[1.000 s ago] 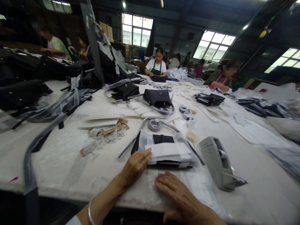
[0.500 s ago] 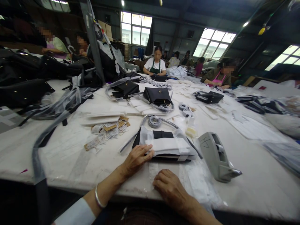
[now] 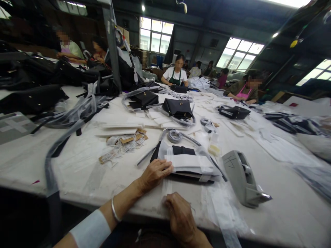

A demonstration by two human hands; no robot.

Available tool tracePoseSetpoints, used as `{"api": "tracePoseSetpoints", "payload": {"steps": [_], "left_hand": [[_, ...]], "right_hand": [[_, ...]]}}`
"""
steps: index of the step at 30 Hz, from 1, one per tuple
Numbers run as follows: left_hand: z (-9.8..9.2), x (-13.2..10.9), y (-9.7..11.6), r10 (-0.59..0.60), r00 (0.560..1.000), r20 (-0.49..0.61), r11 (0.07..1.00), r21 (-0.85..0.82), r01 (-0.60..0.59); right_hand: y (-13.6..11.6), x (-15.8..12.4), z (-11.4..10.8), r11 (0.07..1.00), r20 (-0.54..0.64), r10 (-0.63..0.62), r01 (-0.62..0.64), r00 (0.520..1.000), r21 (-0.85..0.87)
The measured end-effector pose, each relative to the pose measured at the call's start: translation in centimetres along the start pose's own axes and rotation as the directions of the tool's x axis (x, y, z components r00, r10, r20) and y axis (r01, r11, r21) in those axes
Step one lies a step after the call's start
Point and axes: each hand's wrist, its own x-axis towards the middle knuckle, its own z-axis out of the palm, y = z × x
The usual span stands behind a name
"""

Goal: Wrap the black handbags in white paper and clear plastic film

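Observation:
In the head view a black handbag [image 3: 181,150] lies flat in front of me, wrapped with a white foam sheet [image 3: 190,161] and clear tape. My left hand [image 3: 156,172] grips the bag's left front corner, fingers closed over the edge of the white sheet. Below the bag a strip of clear tape [image 3: 167,187] runs toward the table's front edge. At its lower end my right hand [image 3: 181,215] is closed, fingertips pinched on the strip. A coiled wrapped strap [image 3: 174,136] rests just behind the bag.
A grey tape dispenser [image 3: 241,179] stands at right. Left of the bag lie tags with strings [image 3: 126,143] and white sheets [image 3: 116,131]. More black bags [image 3: 178,108] sit farther back on the white table [image 3: 124,186]. Co-workers [image 3: 176,74] sit across it.
My right hand has turned more upright and drawn slightly down toward the table edge, pinching the tape. My left hand stays on the bag. The whole view has shifted slightly.

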Motion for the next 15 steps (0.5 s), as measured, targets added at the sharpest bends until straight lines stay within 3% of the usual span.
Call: {"api": "tracePoseSetpoints", "payload": {"steps": [4, 7, 12, 15], "left_hand": [[0.1, 0.1, 0.2, 0.005, 1.000, -0.023, 1.000, 0.003, -0.005], [0.0, 0.1, 0.5, -0.005, 0.999, -0.033, 1.000, 0.023, 0.006], [-1.1, -0.1, 1.1, 0.009, 0.999, 0.044, 0.999, 0.046, -0.011], [-1.7, -0.1, 1.5, -0.054, 0.993, 0.101, 0.998, -0.018, 0.056]], "right_hand": [[-1.1, -1.2, 0.3, 1.000, -0.003, 0.021, -0.021, 1.000, 0.016], [-1.2, 0.3, -1.2, 0.991, 0.006, 0.126, -0.126, 0.992, 0.049], [-0.3, 7.4, -5.9, 0.956, 0.152, 0.257, -0.274, 0.954, 0.104], [0.4, 11.8, -7.0, 0.936, 0.213, 0.322, -0.345, 0.922, 0.075]]}}
